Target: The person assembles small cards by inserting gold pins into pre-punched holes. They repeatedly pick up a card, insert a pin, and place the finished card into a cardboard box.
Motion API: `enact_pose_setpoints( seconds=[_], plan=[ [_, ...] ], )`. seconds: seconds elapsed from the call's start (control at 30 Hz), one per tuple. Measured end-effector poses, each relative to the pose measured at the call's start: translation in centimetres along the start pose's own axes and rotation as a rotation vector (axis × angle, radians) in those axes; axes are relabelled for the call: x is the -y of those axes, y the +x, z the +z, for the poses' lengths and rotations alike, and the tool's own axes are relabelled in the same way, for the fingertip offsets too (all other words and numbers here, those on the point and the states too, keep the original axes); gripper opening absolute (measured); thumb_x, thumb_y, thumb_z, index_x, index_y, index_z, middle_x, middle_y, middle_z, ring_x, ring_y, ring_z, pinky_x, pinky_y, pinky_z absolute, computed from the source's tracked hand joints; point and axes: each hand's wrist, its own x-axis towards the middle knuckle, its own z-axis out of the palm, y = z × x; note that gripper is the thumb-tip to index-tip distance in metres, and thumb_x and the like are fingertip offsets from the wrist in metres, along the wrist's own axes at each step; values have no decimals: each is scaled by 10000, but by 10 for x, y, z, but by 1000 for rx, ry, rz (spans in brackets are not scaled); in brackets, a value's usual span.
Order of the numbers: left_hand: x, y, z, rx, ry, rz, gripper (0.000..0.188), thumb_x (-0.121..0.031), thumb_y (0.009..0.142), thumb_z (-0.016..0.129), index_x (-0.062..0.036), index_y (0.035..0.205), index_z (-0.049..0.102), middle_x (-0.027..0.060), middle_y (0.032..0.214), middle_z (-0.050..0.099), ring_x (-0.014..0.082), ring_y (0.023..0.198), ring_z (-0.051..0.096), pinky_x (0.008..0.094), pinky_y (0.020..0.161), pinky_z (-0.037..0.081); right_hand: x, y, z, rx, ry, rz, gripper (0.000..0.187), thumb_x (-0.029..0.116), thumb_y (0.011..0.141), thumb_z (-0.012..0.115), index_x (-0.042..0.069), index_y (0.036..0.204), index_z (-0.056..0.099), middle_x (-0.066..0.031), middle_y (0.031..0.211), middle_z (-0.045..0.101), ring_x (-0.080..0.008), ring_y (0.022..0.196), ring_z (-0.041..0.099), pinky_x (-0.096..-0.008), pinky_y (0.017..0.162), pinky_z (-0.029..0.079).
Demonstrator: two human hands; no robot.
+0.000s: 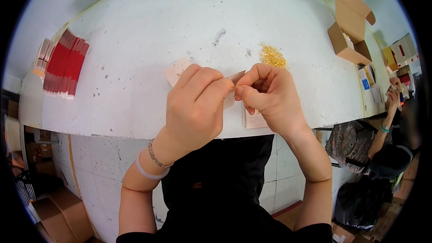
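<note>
Two hands, left hand [195, 105] and right hand [269, 96], pinch one small card [236, 77] above one gold heap [272, 56].

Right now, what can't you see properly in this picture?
- The small pale card pinched between the left hand and right hand: fingers cover most of it, head view.
- Anything between the fingertips: too small to tell.
- The paper on the table: mostly under the right hand.
- The gold pile: single pieces too small.
- The other person: cut off by the right rim.
</note>
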Motion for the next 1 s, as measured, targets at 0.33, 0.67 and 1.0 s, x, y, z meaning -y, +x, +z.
enact_pose_setpoints(
  seconds=[0.33,0.67,1.0],
  plan=[
    [-8,1,-4,-9,-234,-244,132,66,759,663,1,874,653,86,822,606,222,663,555,280,499,428,-17,-6,7,-131,-293,-599,11,-21,878,621,-16,886,615,-44,821,664,-79,693,604,-217,620,495],
    [-3,4,3,-104,95,124,243,98,599,649,8,823,628,73,810,586,210,667,536,277,499,437,6,-7,-1,29,134,-32,74,8,871,621,-21,831,566,-100,796,666,-91,654,598,-228,563,497],
    [-4,1,7,-155,-29,-69,154,73,730,677,-26,848,667,68,805,614,208,660,549,286,515,445,-1,-11,16,-156,13,-206,89,-1,891,607,-13,831,543,-115,770,662,-90,608,577,-223,514,478]
  ],
)
